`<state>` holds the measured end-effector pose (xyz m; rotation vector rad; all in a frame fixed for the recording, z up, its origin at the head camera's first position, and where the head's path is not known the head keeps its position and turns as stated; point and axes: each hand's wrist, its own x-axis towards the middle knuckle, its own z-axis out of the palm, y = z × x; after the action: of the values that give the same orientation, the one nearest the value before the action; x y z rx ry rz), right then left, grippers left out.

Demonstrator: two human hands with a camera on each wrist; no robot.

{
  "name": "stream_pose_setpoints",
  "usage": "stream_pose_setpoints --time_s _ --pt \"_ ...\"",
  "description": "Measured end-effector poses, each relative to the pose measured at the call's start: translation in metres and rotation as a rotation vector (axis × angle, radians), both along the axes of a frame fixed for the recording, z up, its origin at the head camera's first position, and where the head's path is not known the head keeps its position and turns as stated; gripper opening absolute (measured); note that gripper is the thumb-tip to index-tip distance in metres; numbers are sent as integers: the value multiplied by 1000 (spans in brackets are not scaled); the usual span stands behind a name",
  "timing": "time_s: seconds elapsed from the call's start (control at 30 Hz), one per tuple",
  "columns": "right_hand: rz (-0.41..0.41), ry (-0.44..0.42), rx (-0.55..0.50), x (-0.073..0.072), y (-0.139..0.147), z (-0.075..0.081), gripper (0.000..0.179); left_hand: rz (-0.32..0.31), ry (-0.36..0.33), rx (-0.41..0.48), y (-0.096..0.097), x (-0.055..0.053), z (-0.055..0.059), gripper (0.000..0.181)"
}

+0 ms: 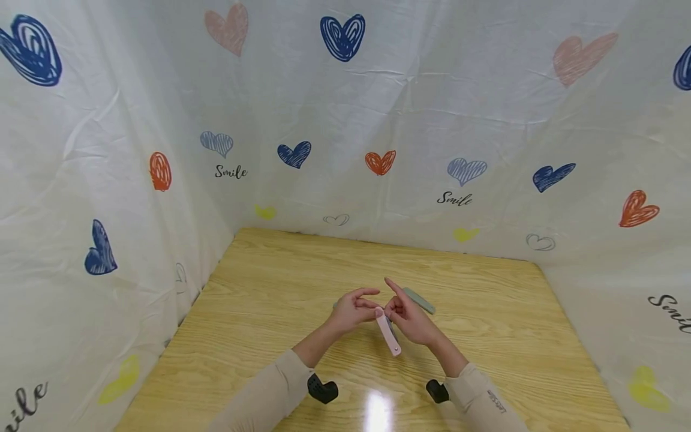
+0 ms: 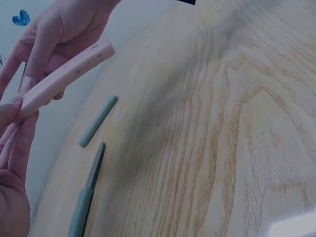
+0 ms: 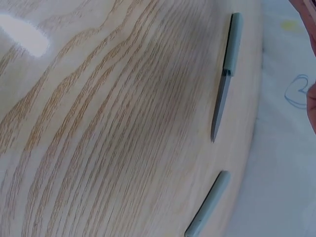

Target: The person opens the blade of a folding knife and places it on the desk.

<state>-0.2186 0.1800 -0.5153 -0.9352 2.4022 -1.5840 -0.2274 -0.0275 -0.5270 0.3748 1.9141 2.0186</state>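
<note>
Wooden table (image 1: 259,270): green knife (image 3: 229,67) bare, cover (image 3: 208,203) off. Lower centre: left hand (image 1: 352,309), right hand (image 1: 413,321) pinch pink tool (image 1: 387,333), seemingly not fully unfolded.

Forearms (image 1: 315,346) forward, left grip (image 1: 353,311) close beside right grip (image 1: 412,322), right index finger (image 1: 396,289) straight

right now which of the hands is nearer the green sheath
Right: the right hand is just in front of the green sheath; the left hand is farther left.
</note>
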Motion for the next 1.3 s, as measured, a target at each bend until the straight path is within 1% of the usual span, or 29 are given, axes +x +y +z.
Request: stream_pose_setpoints --time_s 0.07,0.17,0.23,0.3,0.4,0.6,0.63,0.7,0.77,0.83,0.93,1.0,1.07,1.1,1.2,1.3 --pt "-49 -5 -32 -1 0 -1 65 32 -2 2 0 -1 1 49" --pt "-152 -27 -96 -2 3 -3 65 78 -3 19 -1 -5 1 48" --pt "-211 -43 -133 -3 4 -5 65 92 -6 32 -3 -6 1 48" --pt "-242 -55 -154 -3 5 -5 65 91 -11 41 -4 -8 2 48" --pt "-232 -72 -177 -4 5 -5 67 78 -8 34 -7 -8 1 47" --pt "-144 -174 -188 -7 7 -3 80 51 -6 15 -11 -6 -1 46" --pt "-135 -185 -189 -7 7 -3 81 50 -6 15 -12 -6 -2 46" --pt "-141 -188 -195 -7 8 -3 82 67 8 15 -13 -4 -2 45" --pt "-189 -186 -205 -7 8 -4 82 100 43 19 -15 -3 -5 43" --pt "-266 -193 -228 -6 10 -5 81 157 79 31 -17 -1 -8 42" --pt "-406 -225 -300 -3 12 -8 83 270 75 66 -21 -1 -13 40" --pt "-468 -246 -373 -1 13 -11 86 346 42 89 -23 -2 -15 41" --pt "-503 -255 -447 0 12 -14 89 416 -4 105 -24 -3 -16 45" --pt "-512 -256 -481 1 11 -15 90 444 -16 109 -24 -4 -16 48" --pt "-544 -263 -576 1 6 -19 92 503 -59 121 -24 -5 -16 58" --pt "-603 -275 -643 1 -1 -20 92 545 -85 153 -24 -6 -17 67"
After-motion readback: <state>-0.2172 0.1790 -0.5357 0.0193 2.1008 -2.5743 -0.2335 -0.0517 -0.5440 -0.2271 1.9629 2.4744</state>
